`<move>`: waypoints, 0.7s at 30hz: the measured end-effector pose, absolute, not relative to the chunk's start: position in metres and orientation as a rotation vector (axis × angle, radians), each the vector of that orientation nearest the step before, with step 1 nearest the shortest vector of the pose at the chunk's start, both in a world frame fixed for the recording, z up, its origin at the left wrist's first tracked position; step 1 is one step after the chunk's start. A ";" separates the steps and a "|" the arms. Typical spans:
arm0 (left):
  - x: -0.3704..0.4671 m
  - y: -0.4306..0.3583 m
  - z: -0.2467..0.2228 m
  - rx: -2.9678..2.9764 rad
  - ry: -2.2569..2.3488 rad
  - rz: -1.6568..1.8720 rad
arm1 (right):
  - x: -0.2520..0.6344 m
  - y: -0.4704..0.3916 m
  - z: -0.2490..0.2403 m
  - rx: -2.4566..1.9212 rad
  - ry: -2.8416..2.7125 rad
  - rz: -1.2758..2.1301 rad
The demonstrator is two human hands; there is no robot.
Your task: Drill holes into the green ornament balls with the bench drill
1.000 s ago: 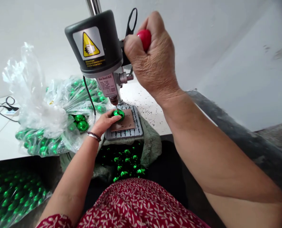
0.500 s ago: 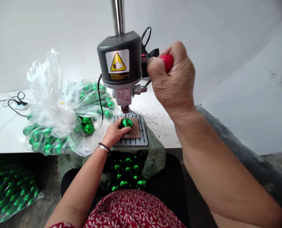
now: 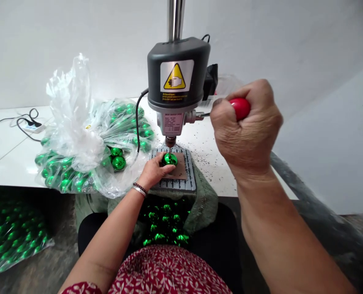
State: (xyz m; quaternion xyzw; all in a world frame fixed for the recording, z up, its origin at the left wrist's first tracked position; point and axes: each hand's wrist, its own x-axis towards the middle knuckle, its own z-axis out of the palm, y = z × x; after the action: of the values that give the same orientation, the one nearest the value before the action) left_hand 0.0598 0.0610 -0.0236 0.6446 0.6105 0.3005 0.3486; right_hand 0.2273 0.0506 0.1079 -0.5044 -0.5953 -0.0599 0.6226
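Observation:
A shiny green ball (image 3: 170, 159) sits on a brown board (image 3: 180, 173) over the grey metal base (image 3: 190, 183) of a bench drill (image 3: 178, 75). My left hand (image 3: 157, 170) grips the ball from its left side, thumb in front and fingers behind. The drill's thin bit (image 3: 170, 150) points down at the top of the ball; whether it has entered the ball cannot be made out. My right hand (image 3: 249, 126) is wrapped round the red knob (image 3: 241, 108) of the drill's lever, to the right of the machine.
Clear plastic bags (image 3: 77, 143) of green balls lie on the white table (image 3: 8, 159) at left. More green balls (image 3: 165, 220) rest in my lap, beside green cloth (image 3: 204, 202). Another bag of balls (image 3: 12, 232) is at lower left. Dark shavings and a power strip (image 3: 32, 127) are on the table.
The view has shifted, so drill and table appear further right. My right hand has brought the lever knob lower and outward. My left hand still holds the ball under the bit.

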 end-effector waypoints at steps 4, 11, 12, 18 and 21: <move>0.059 0.062 -0.026 1.661 1.568 0.806 | 0.227 0.047 0.104 -1.170 -1.360 -0.178; 0.057 0.063 -0.032 1.672 1.520 0.812 | 0.225 0.041 0.094 -1.214 -1.365 -0.177; 0.057 0.063 -0.032 1.679 1.515 0.808 | 0.225 0.041 0.092 -1.220 -1.363 -0.185; 0.057 0.064 -0.034 1.704 1.489 0.827 | 0.223 0.039 0.074 -1.185 -1.323 -0.273; 0.057 0.063 -0.035 1.688 1.501 0.831 | 0.222 0.041 0.068 -1.145 -1.295 -0.303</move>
State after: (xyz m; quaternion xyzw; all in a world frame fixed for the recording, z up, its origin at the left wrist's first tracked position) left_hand 0.0568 0.0635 -0.0351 0.6545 0.5821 0.3223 0.3591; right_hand 0.2215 0.0412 0.0682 -0.5016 -0.5677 -0.1329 0.6391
